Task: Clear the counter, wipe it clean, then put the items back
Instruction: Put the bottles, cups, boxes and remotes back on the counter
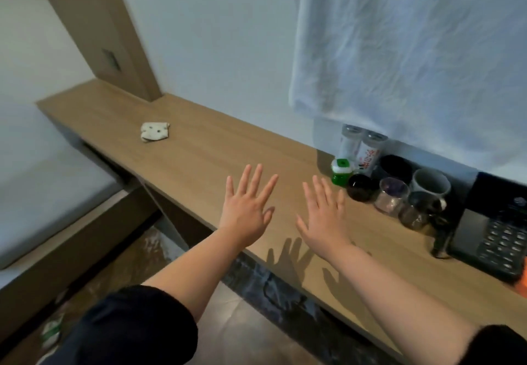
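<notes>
Left hand and right hand side by side over wooden surface, palms down, each grip spread, holding nothing. Crumpled white cloth far left on surface, well apart from hands. Clustered right, by wall: two tall bottles, green-capped bottle, black jar, clear glasses, grey mug. Dark phone near right.

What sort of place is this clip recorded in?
Probably a hotel or guest room: a desk phone sits on a long wooden counter along the wall, near a mug and bottles, and a bed lies at the left.
</notes>
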The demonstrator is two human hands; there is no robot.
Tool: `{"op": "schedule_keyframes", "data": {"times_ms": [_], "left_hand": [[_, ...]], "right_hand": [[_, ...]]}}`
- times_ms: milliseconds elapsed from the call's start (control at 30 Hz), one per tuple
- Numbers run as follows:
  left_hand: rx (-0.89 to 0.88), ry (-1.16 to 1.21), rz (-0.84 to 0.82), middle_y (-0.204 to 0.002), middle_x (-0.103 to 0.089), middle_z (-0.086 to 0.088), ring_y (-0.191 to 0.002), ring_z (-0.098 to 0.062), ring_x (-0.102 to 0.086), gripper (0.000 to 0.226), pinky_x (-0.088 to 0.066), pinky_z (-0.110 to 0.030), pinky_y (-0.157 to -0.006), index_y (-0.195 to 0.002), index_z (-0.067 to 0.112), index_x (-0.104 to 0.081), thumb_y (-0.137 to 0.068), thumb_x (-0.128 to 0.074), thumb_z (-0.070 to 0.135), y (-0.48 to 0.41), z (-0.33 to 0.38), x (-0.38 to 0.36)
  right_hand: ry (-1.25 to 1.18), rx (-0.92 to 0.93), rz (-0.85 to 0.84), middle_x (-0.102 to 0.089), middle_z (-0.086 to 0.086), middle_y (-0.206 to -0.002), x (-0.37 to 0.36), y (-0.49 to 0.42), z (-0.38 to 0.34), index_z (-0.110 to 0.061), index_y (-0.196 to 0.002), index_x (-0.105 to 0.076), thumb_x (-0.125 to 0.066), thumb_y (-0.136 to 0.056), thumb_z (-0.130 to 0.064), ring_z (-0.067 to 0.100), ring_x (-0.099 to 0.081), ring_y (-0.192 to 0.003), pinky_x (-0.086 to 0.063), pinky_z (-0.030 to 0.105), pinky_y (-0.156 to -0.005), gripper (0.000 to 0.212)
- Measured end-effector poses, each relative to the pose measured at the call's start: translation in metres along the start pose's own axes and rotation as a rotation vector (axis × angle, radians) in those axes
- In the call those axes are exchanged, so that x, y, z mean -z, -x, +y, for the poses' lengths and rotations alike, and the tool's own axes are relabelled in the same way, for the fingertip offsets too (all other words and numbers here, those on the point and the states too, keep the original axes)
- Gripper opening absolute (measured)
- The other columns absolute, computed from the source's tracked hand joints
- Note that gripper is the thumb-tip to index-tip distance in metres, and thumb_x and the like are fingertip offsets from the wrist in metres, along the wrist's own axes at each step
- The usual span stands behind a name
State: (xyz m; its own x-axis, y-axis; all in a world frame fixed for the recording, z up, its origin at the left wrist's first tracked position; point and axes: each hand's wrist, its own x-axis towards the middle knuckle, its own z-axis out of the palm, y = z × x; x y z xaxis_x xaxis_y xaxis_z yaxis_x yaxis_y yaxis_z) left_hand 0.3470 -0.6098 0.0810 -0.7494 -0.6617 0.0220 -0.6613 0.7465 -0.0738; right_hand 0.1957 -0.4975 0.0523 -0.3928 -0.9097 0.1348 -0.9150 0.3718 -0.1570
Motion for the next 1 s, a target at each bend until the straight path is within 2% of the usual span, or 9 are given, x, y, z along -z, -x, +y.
{"op": "schedule_keyframes", "data": {"times_ms": [100, 333, 500, 833, 1000], "left_hand": [[0.044, 0.032, 0.021, -0.151, 0.035, -0.002, -0.143, -0.026, 0.030, 0.065, 0.015, -0.053, -0.113, -0.141, 0.036, 0.031, -0.101, -0.017, 0.053, -0.012, -0.046, 0.000], [0.063, 0.060, -0.022, -0.151, 0.035, -0.002, -0.143, -0.025, 0.031, 0.066, 0.012, -0.054, -0.115, -0.140, 0.036, 0.032, -0.101, -0.019, 0.050, -0.056, -0.138, -0.021], [0.116, 0.019, -0.047, -0.158, 0.028, -0.003, -0.145, -0.025, 0.027, 0.068, 0.007, -0.056, -0.116, -0.142, 0.035, 0.031, -0.102, -0.023, 0.046, -0.109, -0.238, -0.035], [0.301, 0.075, -0.161, -0.161, 0.021, -0.006, -0.149, -0.026, 0.016, 0.069, -0.005, -0.056, -0.118, -0.153, 0.029, 0.013, -0.102, -0.030, 0.040, -0.163, -0.432, -0.076], [0.240, 0.065, -0.267, -0.162, 0.018, -0.005, -0.149, -0.028, 0.013, 0.079, -0.008, -0.054, -0.119, -0.153, 0.026, 0.015, -0.100, -0.042, 0.034, -0.212, -0.515, -0.118]], "right_hand": [[0.045, 0.028, -0.015, 0.015, 0.005, -0.160, -0.002, -0.035, -0.035, -0.020, -0.153, 0.005, -0.034, -0.097, -0.050, 0.018, 0.025, -0.140, 0.017, 0.047, -0.113, 0.075], [0.069, 0.039, -0.054, 0.013, 0.006, -0.161, -0.034, -0.135, -0.097, -0.020, -0.154, 0.001, -0.036, -0.097, -0.049, 0.023, 0.016, -0.147, 0.017, 0.047, -0.112, 0.074], [0.005, 0.036, -0.067, 0.013, 0.006, -0.161, -0.068, -0.231, -0.152, -0.020, -0.154, 0.000, -0.037, -0.097, -0.049, 0.024, 0.015, -0.147, 0.018, 0.046, -0.111, 0.074], [-0.041, 0.159, -0.216, 0.009, 0.007, -0.161, -0.134, -0.386, -0.301, -0.017, -0.154, -0.005, -0.038, -0.097, -0.043, 0.023, 0.011, -0.148, 0.012, 0.048, -0.114, 0.071], [-0.015, 0.110, -0.249, 0.008, 0.007, -0.161, -0.168, -0.438, -0.356, -0.017, -0.154, -0.006, -0.037, -0.097, -0.042, 0.023, 0.011, -0.148, 0.013, 0.047, -0.113, 0.069]]}}
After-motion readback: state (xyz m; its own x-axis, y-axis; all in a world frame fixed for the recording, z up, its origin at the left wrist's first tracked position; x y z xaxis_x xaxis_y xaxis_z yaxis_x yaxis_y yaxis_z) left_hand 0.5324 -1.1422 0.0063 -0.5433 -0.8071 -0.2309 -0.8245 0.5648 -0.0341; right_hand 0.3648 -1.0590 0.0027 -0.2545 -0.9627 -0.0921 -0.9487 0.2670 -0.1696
